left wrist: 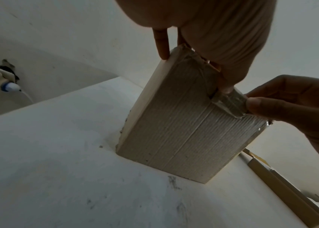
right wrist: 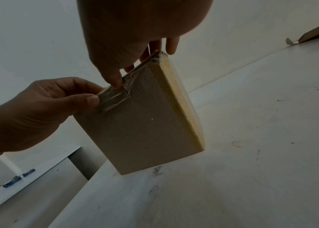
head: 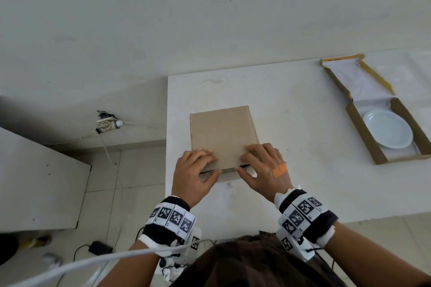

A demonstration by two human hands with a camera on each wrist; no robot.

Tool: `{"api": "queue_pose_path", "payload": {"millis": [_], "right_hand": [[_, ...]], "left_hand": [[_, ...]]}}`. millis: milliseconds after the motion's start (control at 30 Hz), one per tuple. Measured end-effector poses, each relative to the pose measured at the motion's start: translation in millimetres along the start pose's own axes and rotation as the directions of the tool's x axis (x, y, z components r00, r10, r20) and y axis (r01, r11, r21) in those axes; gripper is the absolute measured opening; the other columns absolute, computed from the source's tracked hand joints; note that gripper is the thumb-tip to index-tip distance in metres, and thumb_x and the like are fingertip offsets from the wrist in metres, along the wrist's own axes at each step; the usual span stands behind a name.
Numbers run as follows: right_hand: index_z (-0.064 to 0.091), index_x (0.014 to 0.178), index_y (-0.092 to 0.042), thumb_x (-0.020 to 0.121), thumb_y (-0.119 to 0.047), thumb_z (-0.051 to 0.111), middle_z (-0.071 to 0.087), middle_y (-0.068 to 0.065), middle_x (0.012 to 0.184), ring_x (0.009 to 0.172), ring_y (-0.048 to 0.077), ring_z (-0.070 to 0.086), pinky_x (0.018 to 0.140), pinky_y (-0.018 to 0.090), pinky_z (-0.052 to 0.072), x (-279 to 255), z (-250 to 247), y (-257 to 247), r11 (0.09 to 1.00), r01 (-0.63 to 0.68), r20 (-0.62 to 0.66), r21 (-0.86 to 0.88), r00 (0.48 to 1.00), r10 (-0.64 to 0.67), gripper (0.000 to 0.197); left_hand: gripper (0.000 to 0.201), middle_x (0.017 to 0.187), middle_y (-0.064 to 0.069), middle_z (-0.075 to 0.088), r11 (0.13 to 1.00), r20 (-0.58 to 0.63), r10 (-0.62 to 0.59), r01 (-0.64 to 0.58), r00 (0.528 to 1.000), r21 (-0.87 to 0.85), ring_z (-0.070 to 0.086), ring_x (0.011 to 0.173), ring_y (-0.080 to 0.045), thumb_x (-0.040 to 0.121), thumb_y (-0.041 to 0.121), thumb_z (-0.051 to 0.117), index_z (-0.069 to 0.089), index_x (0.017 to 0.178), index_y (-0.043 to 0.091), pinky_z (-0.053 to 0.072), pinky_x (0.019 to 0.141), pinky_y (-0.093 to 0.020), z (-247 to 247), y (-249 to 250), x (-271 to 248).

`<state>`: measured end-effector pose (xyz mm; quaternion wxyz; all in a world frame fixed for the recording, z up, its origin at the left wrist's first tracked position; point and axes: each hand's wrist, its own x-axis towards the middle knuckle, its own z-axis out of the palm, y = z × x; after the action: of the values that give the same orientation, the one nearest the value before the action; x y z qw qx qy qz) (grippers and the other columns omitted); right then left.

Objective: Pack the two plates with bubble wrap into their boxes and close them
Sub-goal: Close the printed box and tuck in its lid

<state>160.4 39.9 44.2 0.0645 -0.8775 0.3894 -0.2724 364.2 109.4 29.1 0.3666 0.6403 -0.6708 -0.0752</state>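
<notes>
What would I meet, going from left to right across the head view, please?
Wall socket → left hand → right hand → white plate in the open box. Both hands pinch the front edge of the closed box.

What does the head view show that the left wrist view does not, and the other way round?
Only the head view shows the plate lying in the open box, and the lid of the closed box from above. Only the left wrist view shows the closed box's front side, where both thumbs touch a shiny flap. Both show the closed box, the left hand, the right hand and the table.
</notes>
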Motion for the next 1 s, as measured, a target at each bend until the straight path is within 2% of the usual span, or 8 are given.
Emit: {"api": "queue_pose_path", "payload": {"millis": [167,300,400,500,600,833,933,1000], "right_hand": [[0.065,0.085,-0.014,0.078,-0.040,0.067,0.063,0.009,0.100,0.087,0.029,0.058,0.069,0.040,0.049,0,-1,1,1.000,-0.025,0.026,0.009,0.999,0.024,0.027],[0.059,0.106,-0.017,0.078,-0.053,0.060,0.053,0.014,0.127,0.113,0.031,0.053,0.089,0.042,0.046,-10,-3,4,0.980,-0.187,0.086,0.061,0.980,0.181,0.045],[0.053,0.116,-0.022,0.080,-0.056,0.057,0.050,0.005,0.130,0.103,0.025,0.060,0.079,0.039,0.055,-16,-5,5,0.921,-0.329,0.169,0.207,0.940,0.297,0.049],[0.055,0.119,-0.020,0.081,-0.047,0.066,0.049,0.003,0.130,0.095,0.021,0.062,0.072,0.034,0.056,-18,-4,4,0.900,-0.362,0.194,0.244,0.927,0.321,0.048],[0.055,0.118,-0.018,0.081,-0.044,0.067,0.049,0.003,0.128,0.089,0.018,0.060,0.069,0.033,0.056,-18,-2,1,0.896,-0.367,0.206,0.251,0.924,0.321,0.047],[0.056,0.121,-0.017,0.083,-0.048,0.063,0.049,0.004,0.130,0.091,0.021,0.061,0.071,0.034,0.055,-16,-9,1,0.889,-0.388,0.261,0.245,0.909,0.324,0.050],[0.056,0.122,-0.018,0.084,-0.050,0.055,0.049,0.005,0.133,0.087,0.023,0.061,0.070,0.033,0.053,-12,-16,4,0.889,-0.389,0.299,0.240,0.901,0.314,0.049],[0.056,0.123,-0.018,0.087,-0.045,0.058,0.048,0.005,0.134,0.083,0.024,0.061,0.072,0.035,0.054,-11,-18,7,0.889,-0.391,0.326,0.237,0.894,0.307,0.045]], "left_hand": [[0.033,0.116,0.007,0.062,0.999,-0.004,-0.017,0.017,1.000,-0.033,0.050,0.106,-0.014,0.079,0.042,0.066,0.068,0.100,0.017,0.048,0.085,-0.039,-1,0,0],[0.057,0.141,-0.006,0.042,0.994,-0.021,-0.096,0.094,0.995,-0.058,0.038,0.130,-0.019,0.080,0.052,0.062,0.056,0.124,0.016,0.036,0.106,-0.031,0,-3,-8],[0.077,0.155,0.004,0.020,0.946,0.044,-0.268,0.272,0.962,-0.176,0.018,0.140,0.001,0.075,0.067,0.056,0.046,0.136,0.021,0.026,0.107,-0.014,2,-4,-12],[0.083,0.155,0.007,0.017,0.930,0.080,-0.279,0.290,0.957,-0.227,0.013,0.137,0.012,0.073,0.070,0.055,0.045,0.138,0.021,0.021,0.104,-0.002,0,-8,-11],[0.082,0.154,0.008,0.018,0.929,0.098,-0.276,0.292,0.956,-0.226,0.015,0.137,0.013,0.072,0.069,0.057,0.045,0.137,0.021,0.023,0.105,-0.004,-4,-11,-8],[0.074,0.154,0.006,0.022,0.915,0.078,-0.326,0.335,0.942,-0.225,0.018,0.136,0.014,0.074,0.051,0.069,0.047,0.137,0.018,0.030,0.110,-0.019,-4,-3,-11],[0.073,0.154,0.001,0.026,0.901,0.066,-0.368,0.373,0.928,-0.219,0.025,0.138,0.000,0.070,0.041,0.072,0.050,0.135,0.016,0.036,0.110,-0.035,-3,3,-12],[0.073,0.153,0.000,0.027,0.897,0.071,-0.376,0.383,0.924,-0.223,0.027,0.139,-0.007,0.070,0.040,0.073,0.051,0.134,0.015,0.038,0.109,-0.039,-4,5,-11]]}}
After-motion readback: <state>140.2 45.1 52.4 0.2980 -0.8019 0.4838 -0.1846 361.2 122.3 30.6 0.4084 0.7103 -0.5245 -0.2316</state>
